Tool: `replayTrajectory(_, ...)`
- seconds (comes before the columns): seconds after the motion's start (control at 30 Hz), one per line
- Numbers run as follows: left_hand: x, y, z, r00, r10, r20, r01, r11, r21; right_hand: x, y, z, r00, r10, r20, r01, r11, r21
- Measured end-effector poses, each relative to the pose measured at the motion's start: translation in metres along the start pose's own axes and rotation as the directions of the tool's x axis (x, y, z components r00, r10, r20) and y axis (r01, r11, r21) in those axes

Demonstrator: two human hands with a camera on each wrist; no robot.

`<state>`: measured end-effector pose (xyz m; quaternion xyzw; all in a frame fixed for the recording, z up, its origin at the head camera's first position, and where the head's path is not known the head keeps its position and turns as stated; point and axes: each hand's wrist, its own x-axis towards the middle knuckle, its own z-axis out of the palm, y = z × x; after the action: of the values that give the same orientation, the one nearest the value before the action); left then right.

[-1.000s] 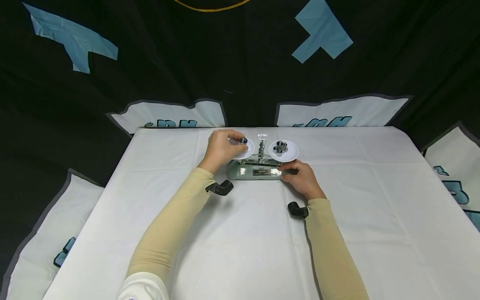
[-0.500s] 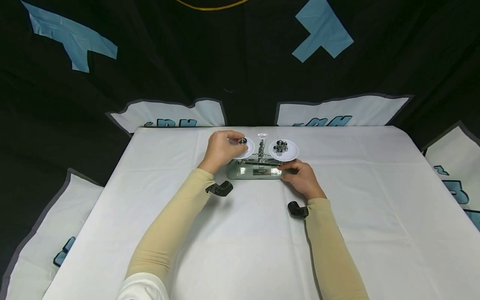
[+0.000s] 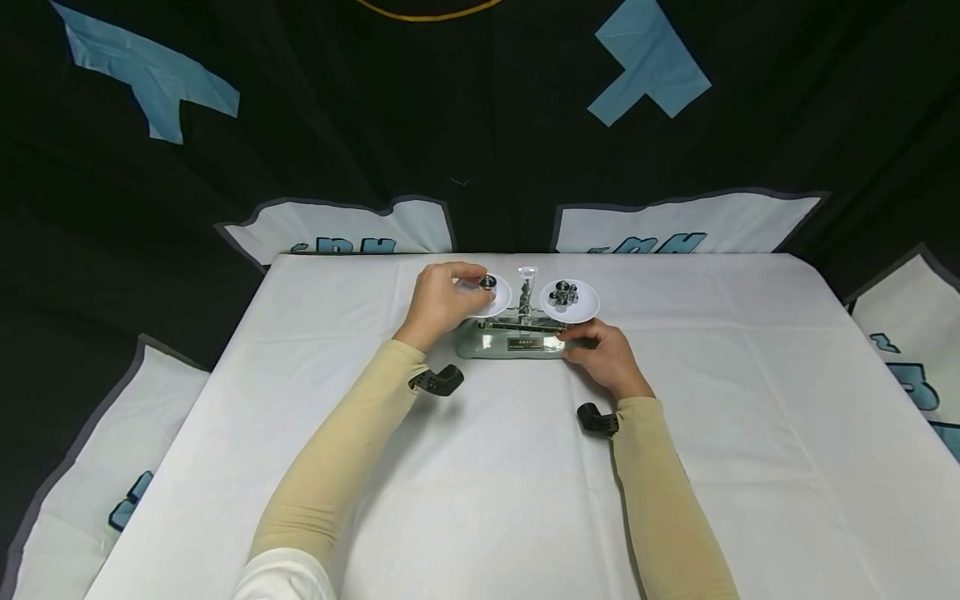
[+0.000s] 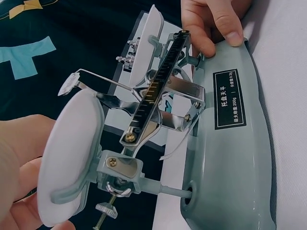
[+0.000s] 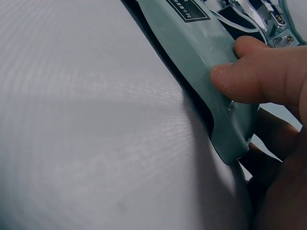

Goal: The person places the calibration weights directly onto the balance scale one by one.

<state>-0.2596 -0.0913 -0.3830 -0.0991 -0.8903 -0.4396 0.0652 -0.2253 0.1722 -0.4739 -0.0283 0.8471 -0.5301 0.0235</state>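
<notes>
A green tray balance (image 3: 491, 344) with a dark scale bar (image 4: 152, 93) stands near the table's far edge. My left hand (image 3: 435, 304) is over its left white pan (image 3: 501, 302), pinching a shiny knobbed weight (image 3: 488, 282) between thumb and forefinger. The left wrist view hides that weight behind the pan. My right hand (image 3: 606, 358) grips the right end of the base, thumb (image 5: 235, 81) on the front and other fingers round the far side. Several small metal weights (image 3: 563, 293) stand together on the right pan (image 3: 588, 305).
A white cloth covers the table (image 3: 480, 483). Dark drapes (image 3: 337, 125) with blue and white patches hang behind it. A black wrist device (image 3: 438, 381) sits on the left sleeve, another black device (image 3: 597, 419) on the right.
Hardly anything differs. Both hands keep their places at the balance, and the view shifts very slightly.
</notes>
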Motion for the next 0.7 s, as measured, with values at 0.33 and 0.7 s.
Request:
replayTrajectory(0.33,-0.008,0.000,-0.012,0.998,0.036,-0.044,-0.035,0.999,0.013,0.001,0.001,0.000,1.000,-0.001,0.000,0.001,1.000,-0.009)
replayTrajectory(0.7,-0.025,-0.006,-0.044,0.995,0.008,-0.100,-0.008,1.000,-0.001,0.001,0.001,0.001,1.000,0.003,-0.010,-0.003,1.000,-0.010)
